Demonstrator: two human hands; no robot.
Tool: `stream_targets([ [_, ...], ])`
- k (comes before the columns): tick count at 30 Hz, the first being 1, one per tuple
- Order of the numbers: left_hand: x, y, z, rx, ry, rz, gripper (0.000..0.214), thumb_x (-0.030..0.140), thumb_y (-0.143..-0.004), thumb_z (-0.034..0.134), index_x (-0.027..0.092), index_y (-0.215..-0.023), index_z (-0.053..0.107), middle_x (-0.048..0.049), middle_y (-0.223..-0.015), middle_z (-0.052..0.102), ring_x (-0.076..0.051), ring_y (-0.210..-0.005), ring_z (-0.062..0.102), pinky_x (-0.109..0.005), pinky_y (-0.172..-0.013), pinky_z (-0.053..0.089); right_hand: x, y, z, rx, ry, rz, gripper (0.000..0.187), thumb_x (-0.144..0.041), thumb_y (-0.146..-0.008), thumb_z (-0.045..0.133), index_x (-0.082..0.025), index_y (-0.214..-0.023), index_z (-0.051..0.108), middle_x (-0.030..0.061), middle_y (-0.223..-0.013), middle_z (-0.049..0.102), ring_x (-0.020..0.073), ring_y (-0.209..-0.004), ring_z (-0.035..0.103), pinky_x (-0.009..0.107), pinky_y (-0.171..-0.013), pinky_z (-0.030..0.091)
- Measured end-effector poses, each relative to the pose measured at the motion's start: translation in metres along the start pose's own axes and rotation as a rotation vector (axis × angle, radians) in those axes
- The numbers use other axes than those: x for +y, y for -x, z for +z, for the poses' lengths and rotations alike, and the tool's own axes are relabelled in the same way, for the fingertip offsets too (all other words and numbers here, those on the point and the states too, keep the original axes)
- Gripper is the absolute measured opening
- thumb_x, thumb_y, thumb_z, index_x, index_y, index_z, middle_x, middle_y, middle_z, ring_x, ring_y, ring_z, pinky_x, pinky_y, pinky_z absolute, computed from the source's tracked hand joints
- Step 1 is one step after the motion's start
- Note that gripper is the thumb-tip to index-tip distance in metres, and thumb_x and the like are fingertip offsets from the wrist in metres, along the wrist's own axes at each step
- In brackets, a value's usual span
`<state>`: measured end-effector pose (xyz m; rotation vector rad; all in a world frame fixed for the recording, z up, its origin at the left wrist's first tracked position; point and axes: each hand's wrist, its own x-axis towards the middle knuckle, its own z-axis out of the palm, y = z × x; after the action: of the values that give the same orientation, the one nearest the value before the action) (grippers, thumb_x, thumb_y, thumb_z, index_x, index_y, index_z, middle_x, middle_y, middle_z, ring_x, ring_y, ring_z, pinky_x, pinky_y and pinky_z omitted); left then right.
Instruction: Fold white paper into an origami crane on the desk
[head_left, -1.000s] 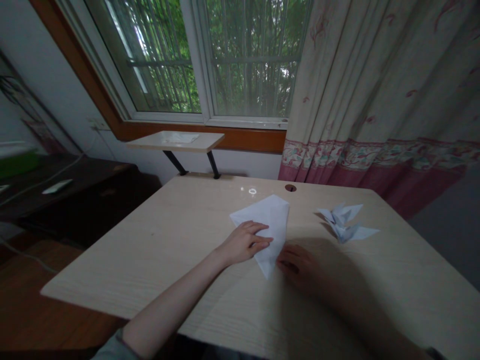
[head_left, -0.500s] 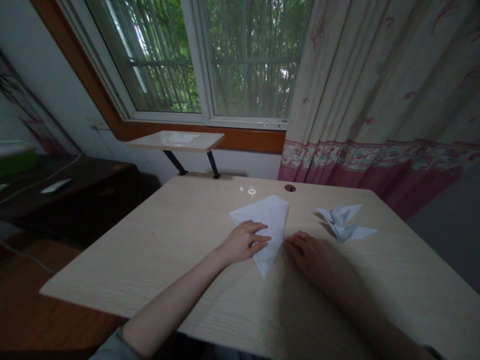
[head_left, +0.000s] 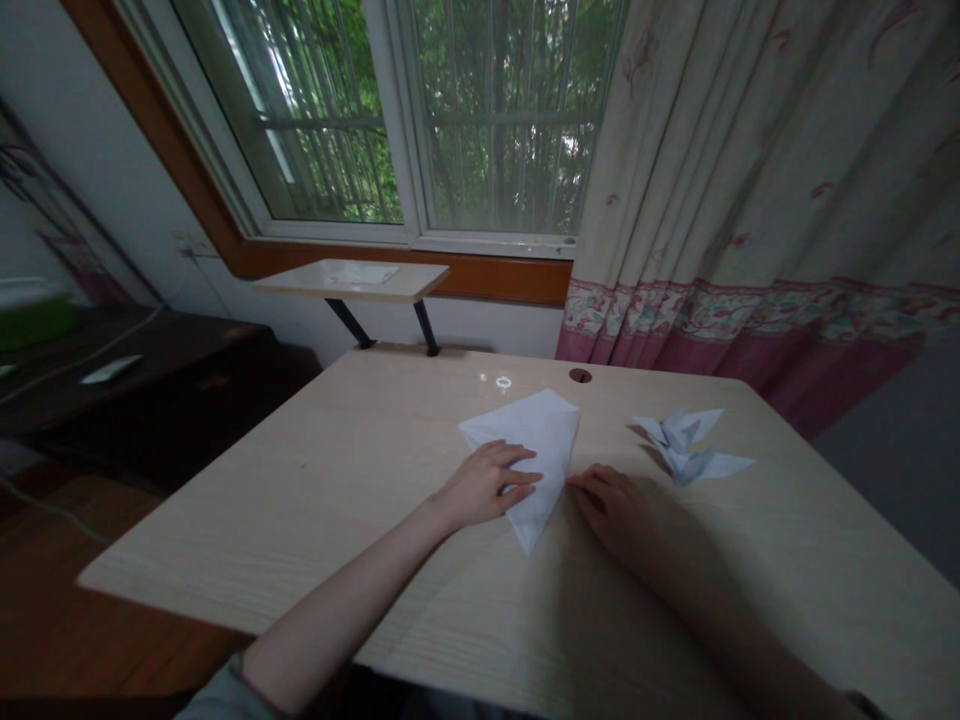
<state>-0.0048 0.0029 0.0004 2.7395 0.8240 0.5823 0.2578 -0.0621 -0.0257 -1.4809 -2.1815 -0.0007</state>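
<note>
Right fingers (head_left: 588,484) moved up along folded paper (head_left: 551,445).

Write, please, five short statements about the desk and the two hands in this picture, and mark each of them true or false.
1. The left hand rests on the folded white sheet. True.
2. The right hand lies flat over the middle of the sheet. False: its fingertips are at the sheet's right edge.
3. The pointed folded paper lies on the desk, to the right of the sheet. True.
4. The curtain hangs at the left of the window. False: it hangs at the right.
5. The small shelf is raised on black supports. True.
</note>
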Motion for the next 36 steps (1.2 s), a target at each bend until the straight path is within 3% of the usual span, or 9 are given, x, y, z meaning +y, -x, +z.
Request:
stream_targets([
  [9, 0.003, 0.000, -0.001, 0.091, 0.029, 0.057, 0.024, 0.032, -0.102, 0.057, 0.025, -0.115, 0.077, -0.0068, -0.130, 0.071, -0.026, -0.117, 0.067, -0.050, -0.109, 0.046, -0.003, 0.001, 0.002, 0.054, 0.034, -0.052, 0.027, -0.014, -0.094, 0.049, -0.025, -0.101, 0.073, 0.0087, -0.102, 0.077, 0.0250, -0.095, 0.074, 0.041, -0.088, 0.058],
  [20, 0.007, 0.002, -0.005, 0.249, 0.093, 0.125, 0.022, 0.027, -0.098, 0.056, 0.023, -0.107, 0.076, -0.0065, -0.125, 0.074, -0.022, -0.108, 0.070, -0.042, -0.097, 0.055, -0.011, -0.002, -0.011, 0.220, -0.095, -0.127, 0.034, -0.013, -0.097, 0.045, -0.024, -0.123, 0.064, 0.0108, -0.114, 0.071, 0.0246, -0.109, 0.068, 0.044, -0.097, 0.057],
  [25, 0.009, 0.003, -0.006, 0.184, 0.148, 0.124, 0.020, 0.024, -0.095, 0.056, 0.020, -0.096, 0.076, -0.0069, -0.123, 0.074, -0.021, -0.104, 0.072, -0.036, -0.092, 0.057, -0.017, -0.003, -0.016, 0.235, -0.157, -0.220, 0.043, -0.009, -0.098, 0.039, -0.025, -0.134, 0.058, 0.0105, -0.129, 0.067, 0.0218, -0.123, 0.062, 0.043, -0.105, 0.052],
  [28, 0.009, 0.003, -0.006, 0.146, 0.188, 0.106, 0.021, 0.023, -0.096, 0.054, 0.020, -0.095, 0.075, -0.0073, -0.122, 0.074, -0.019, -0.101, 0.073, -0.032, -0.091, 0.058, -0.017, -0.001, -0.013, 0.215, -0.123, -0.263, 0.043, -0.009, -0.097, 0.041, -0.025, -0.131, 0.061, 0.0093, -0.126, 0.070, 0.0220, -0.120, 0.063, 0.045, -0.107, 0.048],
  [36, 0.012, 0.002, -0.008, 0.082, 0.245, 0.119, 0.021, 0.027, -0.097, 0.056, 0.019, -0.103, 0.075, -0.0096, -0.118, 0.075, -0.021, -0.104, 0.072, -0.033, -0.095, 0.057, -0.012, 0.000, -0.004, 0.161, -0.025, -0.098, 0.020, -0.018, -0.093, 0.057, -0.025, -0.103, 0.073, 0.0080, -0.102, 0.078, 0.0256, -0.100, 0.070, 0.053, -0.106, 0.040],
])
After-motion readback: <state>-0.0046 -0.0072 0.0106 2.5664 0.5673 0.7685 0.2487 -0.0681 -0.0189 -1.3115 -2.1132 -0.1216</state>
